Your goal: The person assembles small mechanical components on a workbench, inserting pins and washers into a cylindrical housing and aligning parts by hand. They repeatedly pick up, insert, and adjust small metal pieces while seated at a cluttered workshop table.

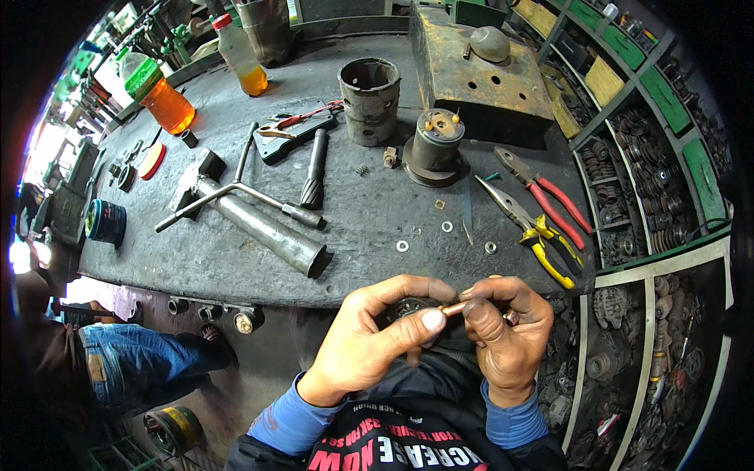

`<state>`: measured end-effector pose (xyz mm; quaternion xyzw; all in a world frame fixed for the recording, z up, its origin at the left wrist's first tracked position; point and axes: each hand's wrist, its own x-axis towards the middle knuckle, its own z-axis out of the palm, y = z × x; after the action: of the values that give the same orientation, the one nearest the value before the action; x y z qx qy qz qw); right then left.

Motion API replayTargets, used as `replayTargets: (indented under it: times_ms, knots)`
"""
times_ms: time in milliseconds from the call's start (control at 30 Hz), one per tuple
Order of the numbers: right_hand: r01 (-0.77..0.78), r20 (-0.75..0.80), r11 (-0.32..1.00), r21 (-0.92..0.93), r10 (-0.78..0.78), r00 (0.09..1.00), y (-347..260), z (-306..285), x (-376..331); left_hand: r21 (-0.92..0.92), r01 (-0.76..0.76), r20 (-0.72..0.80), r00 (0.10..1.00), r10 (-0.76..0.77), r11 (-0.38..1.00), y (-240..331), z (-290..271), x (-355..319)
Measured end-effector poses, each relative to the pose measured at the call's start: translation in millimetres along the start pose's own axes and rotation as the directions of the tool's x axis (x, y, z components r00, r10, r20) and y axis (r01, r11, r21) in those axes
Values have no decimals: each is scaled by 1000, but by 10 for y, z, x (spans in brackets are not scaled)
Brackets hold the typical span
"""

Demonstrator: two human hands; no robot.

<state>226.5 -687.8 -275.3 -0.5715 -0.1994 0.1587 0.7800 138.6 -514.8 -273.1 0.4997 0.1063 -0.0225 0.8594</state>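
Both hands meet just below the front edge of the workbench [236, 267]. The left hand [369, 337] pinches a small copper-coloured pin [454, 308] between thumb and forefinger; the right hand [506, 330] closes its fingertips on the other end. A dark round part [404, 308] sits behind the left-hand fingers. Yellow-handled pliers [534, 231] lie on the workbench above the right hand.

Blue sleeves [292, 424], dark printed top [393, 439], bare hands

Bright daylight from upper left (blown out), soft shadows; sharp centre, dark, bent fisheye rim
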Motion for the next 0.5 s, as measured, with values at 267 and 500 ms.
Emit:
replayTargets:
  times_ms: [267,500]
  knots:
    - [28,-46,998,-54,-30,998,-16,-101,51,-262,-53,17,998,60,964,2,-55,-12]
    - [33,-42,994,-103,-37,998,-47,-98,98,-155,-68,-48,997,61,986,-43,-96,-37]
